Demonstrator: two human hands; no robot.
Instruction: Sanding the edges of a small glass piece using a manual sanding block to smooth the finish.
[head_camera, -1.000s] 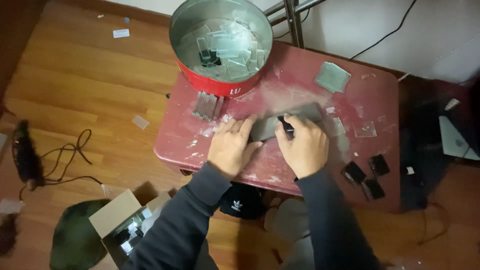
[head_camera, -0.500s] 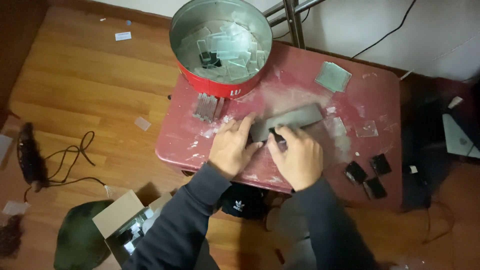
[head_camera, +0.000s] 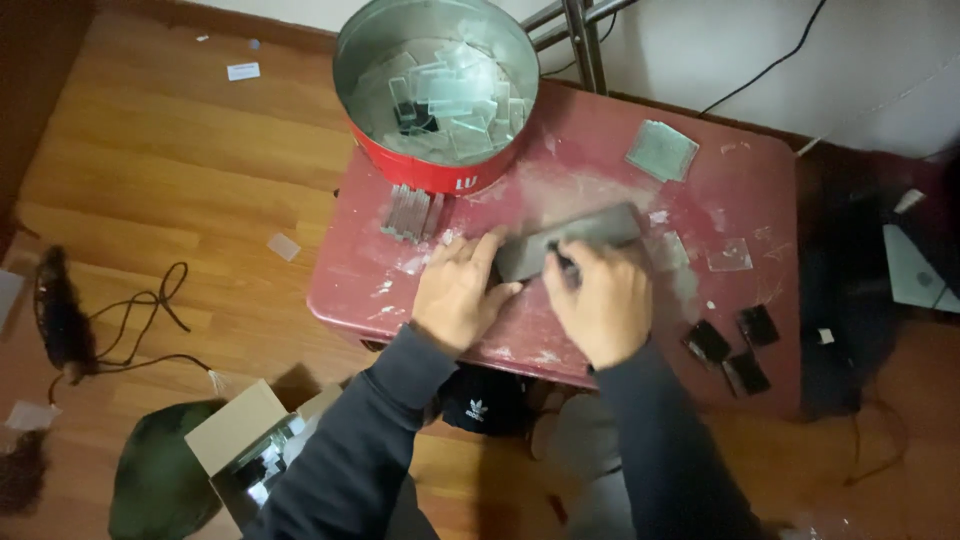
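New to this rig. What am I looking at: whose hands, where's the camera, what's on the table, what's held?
There is no machine here: a person in dark sleeves works with two bare hands. The single picture comes from a camera worn on the person's head, looking down.

The surface is a worn red table on a wooden floor. On it stand a round red tin holding clear glass pieces, a small stack of glass slips, a square glass piece and a few small black pieces.

The left hand presses on one end of a long dark grey block. The right hand rests on the block and grips a small dark object, too small to identify.
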